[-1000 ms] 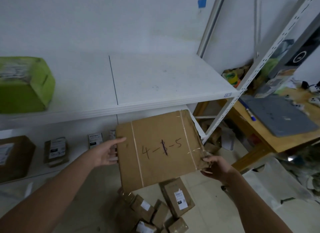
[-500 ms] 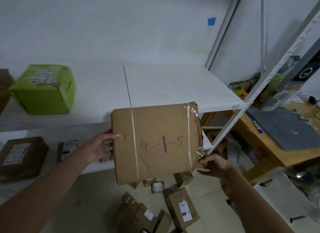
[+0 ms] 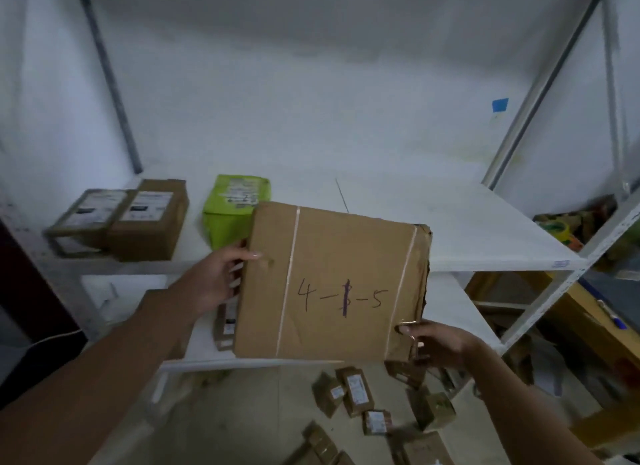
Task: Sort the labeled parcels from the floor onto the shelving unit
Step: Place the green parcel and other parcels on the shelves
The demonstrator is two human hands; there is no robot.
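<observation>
In front of the white shelving unit, I hold a flat cardboard parcel in the air with both hands. Its face is tilted toward the camera and carries the handwritten mark "4-1-5", with the middle digit struck through. 2 strips of clear tape run across the face. My left hand grips the parcel's left edge, thumb on the front face and fingers wrapped behind. My right hand grasps the lower right corner, thumb on the face; the other fingers are hidden behind the parcel.

The parcel's upper part overlaps the front edge of the upper shelf board in view; I cannot tell whether it touches the board. On that board, to the left, sits a green box, partly hidden by the parcel. Further left stand 2 brown boxes side by side, each with a white label on top. On the lower shelf, a small labeled parcel shows just beside the held parcel's left edge.

On the floor below, several small labeled parcels lie scattered. At the far right, a wooden tabletop is partly visible.
</observation>
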